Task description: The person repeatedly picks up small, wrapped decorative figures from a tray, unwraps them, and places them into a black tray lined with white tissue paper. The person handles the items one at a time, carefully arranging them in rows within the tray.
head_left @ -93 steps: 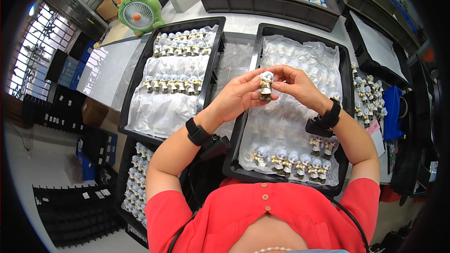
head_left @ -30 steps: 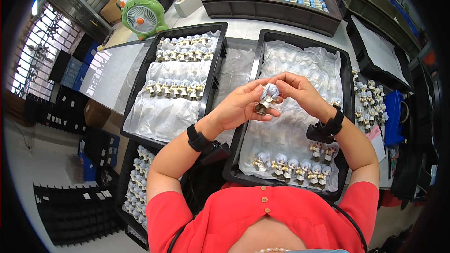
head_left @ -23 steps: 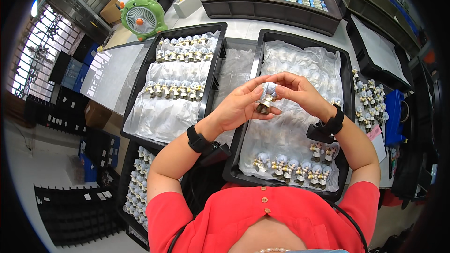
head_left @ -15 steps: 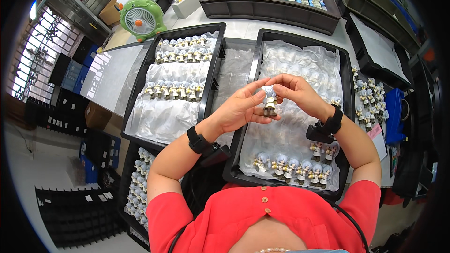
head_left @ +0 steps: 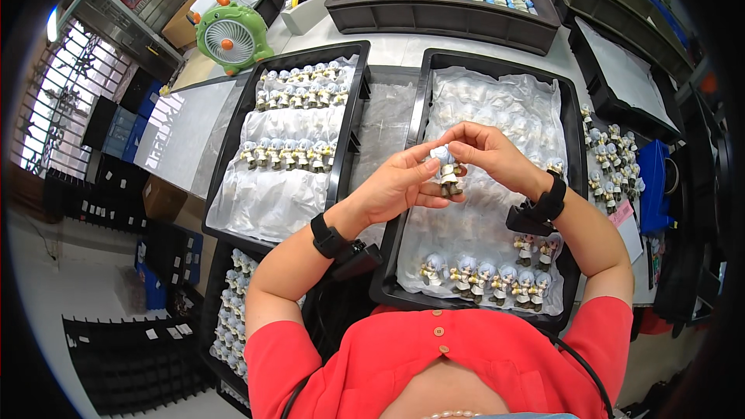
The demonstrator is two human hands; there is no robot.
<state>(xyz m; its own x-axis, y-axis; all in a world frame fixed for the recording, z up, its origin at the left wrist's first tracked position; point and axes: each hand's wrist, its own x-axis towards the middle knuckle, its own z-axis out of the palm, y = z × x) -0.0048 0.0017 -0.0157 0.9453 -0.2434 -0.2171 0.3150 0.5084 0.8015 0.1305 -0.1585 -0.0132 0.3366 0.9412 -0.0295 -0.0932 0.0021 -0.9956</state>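
Between my two hands, above the left edge of the right black tray, is a small pale-haired figurine in a white outfit with dark boots, held upright. My left hand closes on its left side, thumb near the head and fingers behind and under. My right hand pinches it near the head from the right. Below my hands, several matching figurines lie in a row on the crinkled white sheet lining the tray. Other figurines farther up show only faintly beneath that translucent sheet.
A second black tray with rows of figurines stands left. More figurines cluster on the table at right, near a blue bin. A deep grey crate of figurines and a green fan are at the back.
The figurine has turned in my fingers and tilts a little differently. My hands stay at almost the same spot over the tray.
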